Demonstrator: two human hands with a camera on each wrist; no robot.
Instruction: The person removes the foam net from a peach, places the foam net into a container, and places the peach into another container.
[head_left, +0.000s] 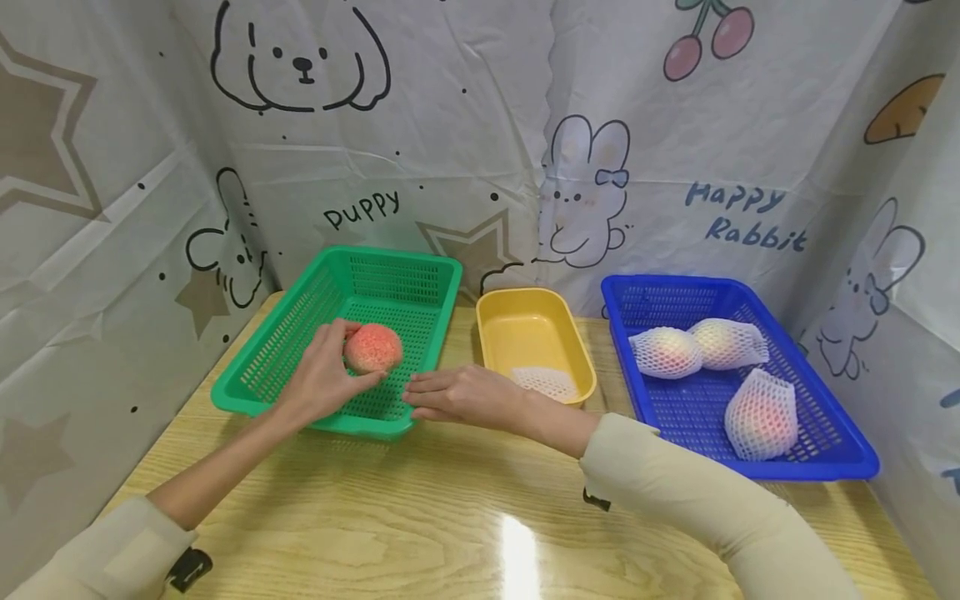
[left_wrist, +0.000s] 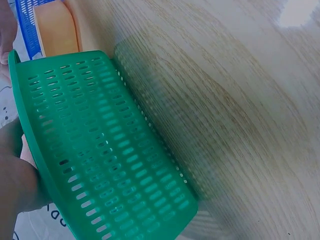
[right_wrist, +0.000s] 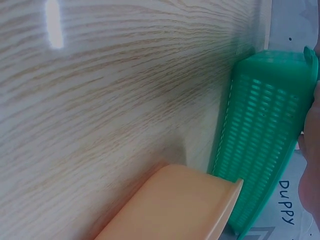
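In the head view, my left hand [head_left: 318, 382] reaches over the front left of the green basket [head_left: 375, 425]. It holds a reddish-pink peach [head_left: 375, 346] between thumb and fingers, above the basket floor. My right hand [head_left: 467, 395] is at the basket's front right corner, palm down, its straight fingers pointing left toward the rim; nothing shows in its grasp. The left wrist view has part of the left hand [left_wrist: 17, 175] at the basket's edge, the peach mostly hidden by the wall. At the right wrist view's edge, part of the right hand [right_wrist: 311, 165] shows.
A yellow tray [head_left: 491, 329] with a white foam net [head_left: 545, 382] inside stands right of the green basket. Farther right, a blue basket [head_left: 645, 283] holds three peaches in foam nets [head_left: 761, 417]. A printed curtain [head_left: 480, 125] hangs behind the wooden table [head_left: 420, 508].
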